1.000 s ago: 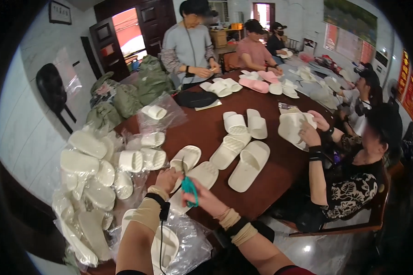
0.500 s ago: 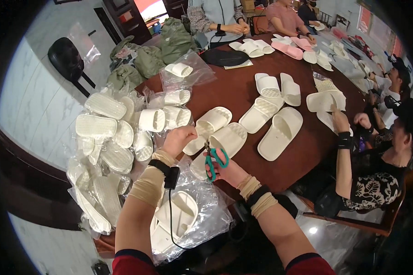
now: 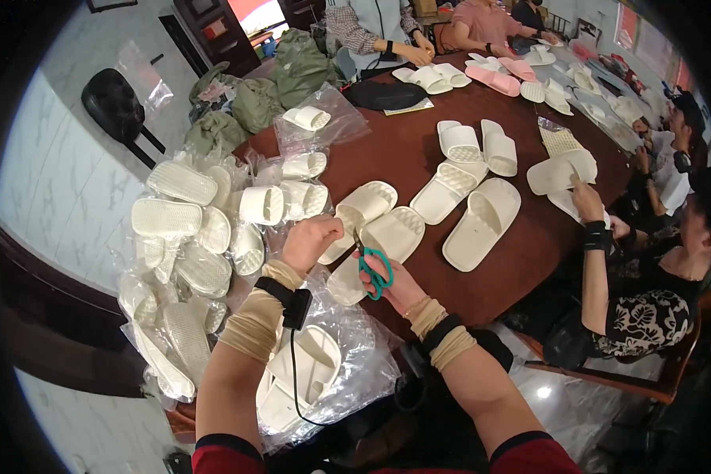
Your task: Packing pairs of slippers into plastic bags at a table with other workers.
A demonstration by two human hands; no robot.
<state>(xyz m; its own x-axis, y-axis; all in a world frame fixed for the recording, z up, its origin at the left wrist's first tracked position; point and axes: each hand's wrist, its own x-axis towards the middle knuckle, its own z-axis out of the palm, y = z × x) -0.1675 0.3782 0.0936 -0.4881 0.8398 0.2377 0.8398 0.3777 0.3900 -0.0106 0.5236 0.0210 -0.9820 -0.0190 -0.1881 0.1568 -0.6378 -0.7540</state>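
Observation:
My right hand (image 3: 400, 287) is wrapped round scissors (image 3: 378, 273) with teal handles, their loops close together. The blades point up and left, beside a white slipper (image 3: 366, 205) and over the edge of another white slipper (image 3: 393, 233). Just left of the blade tips, my left hand (image 3: 311, 243) is closed in a pinch. It is at the near end of the first slipper; whatever lies between its fingers is hidden. Partly beneath my right hand is one more white sole (image 3: 346, 283).
Bagged white slippers (image 3: 183, 183) pile up at the left; a clear bag (image 3: 371, 359) with slippers lies between my forearms. Loose slippers (image 3: 482, 225) spread across the brown table (image 3: 387, 150). At the right, a co-worker's hand (image 3: 588, 201) touches a slipper; other people sit beyond.
The scissors' handle loops have come together, and the blades have turned slightly leftward. My left hand has barely shifted. At the right, the co-worker's second hand has come down toward the slipper.

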